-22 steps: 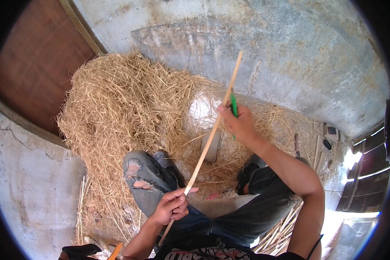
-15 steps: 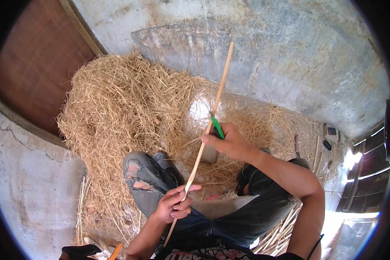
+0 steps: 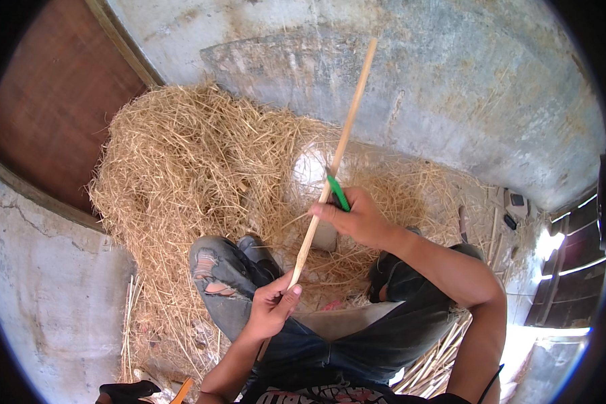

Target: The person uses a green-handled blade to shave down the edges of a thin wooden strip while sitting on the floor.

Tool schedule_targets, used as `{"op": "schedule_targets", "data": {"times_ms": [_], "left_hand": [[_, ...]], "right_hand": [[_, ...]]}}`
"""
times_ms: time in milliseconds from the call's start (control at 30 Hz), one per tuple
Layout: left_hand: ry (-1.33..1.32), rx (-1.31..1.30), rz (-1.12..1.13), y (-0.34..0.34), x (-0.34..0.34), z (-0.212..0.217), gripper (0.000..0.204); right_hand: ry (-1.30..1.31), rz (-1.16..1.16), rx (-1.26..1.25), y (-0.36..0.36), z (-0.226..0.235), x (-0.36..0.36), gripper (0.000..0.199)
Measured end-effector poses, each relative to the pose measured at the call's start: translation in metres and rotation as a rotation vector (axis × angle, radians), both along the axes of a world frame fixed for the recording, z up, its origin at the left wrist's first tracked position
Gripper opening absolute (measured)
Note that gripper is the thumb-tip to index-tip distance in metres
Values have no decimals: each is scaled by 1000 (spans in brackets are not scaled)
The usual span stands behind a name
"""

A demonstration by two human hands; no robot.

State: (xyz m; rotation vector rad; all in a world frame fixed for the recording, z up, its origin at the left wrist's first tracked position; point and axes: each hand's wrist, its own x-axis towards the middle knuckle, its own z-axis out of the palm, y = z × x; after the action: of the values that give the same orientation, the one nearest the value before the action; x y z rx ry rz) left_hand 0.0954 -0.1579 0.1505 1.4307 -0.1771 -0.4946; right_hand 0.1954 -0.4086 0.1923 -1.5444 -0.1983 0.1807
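A: Where do we have the stick right now?

B: It runs on a long slant, from our lap up and to the right, its far end high against the grey wall. Our 2 hands split it: the left hand has the near end, the right hand sits around the middle.

A: And the fingers?

B: On the left, our fingers are curled round the stick with the thumb laid along it, clamped on the wood. On the right, the fingers are closed on a green-handled tool, and that hand is pressed up against the stick too. We cannot tell whether the tool has a blade, or where its edge meets the wood; the hand hides that.

A: So which way does the stick lie from the right fingers?

B: It crosses just at their left side, touching them, with its long axis pointing away from us. Most of the free length lies beyond the right hand, toward the wall; only a short stretch shows between our 2 hands.

A: Which hand is nearer the free end?

B: The right, clearly. The left stays low by our knee.

A: What lies around us?

B: A heap of straw ahead and to the left, and thin canes on the floor by our right thigh.
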Motion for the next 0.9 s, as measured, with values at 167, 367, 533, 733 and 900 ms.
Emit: {"op": "schedule_targets", "data": {"times_ms": [167,367,533,733,900], "left_hand": [[-110,165,116,-1,-8,-2,42],[-213,224,162,-5,-10,-5,40],[-166,217,197,-14,-7,3,42],[-46,117,164,-24,3,16,43],[-46,75,220,-25,12,11,42]], "right_hand": [[74,-142,28,-17,13,10,31],[15,-180,-24,-23,14,11,32],[-133,-63,-145,-13,2,5,29],[-180,162,-234,-6,6,-6,28],[-441,43,-453,-1,9,-16,41]]}}
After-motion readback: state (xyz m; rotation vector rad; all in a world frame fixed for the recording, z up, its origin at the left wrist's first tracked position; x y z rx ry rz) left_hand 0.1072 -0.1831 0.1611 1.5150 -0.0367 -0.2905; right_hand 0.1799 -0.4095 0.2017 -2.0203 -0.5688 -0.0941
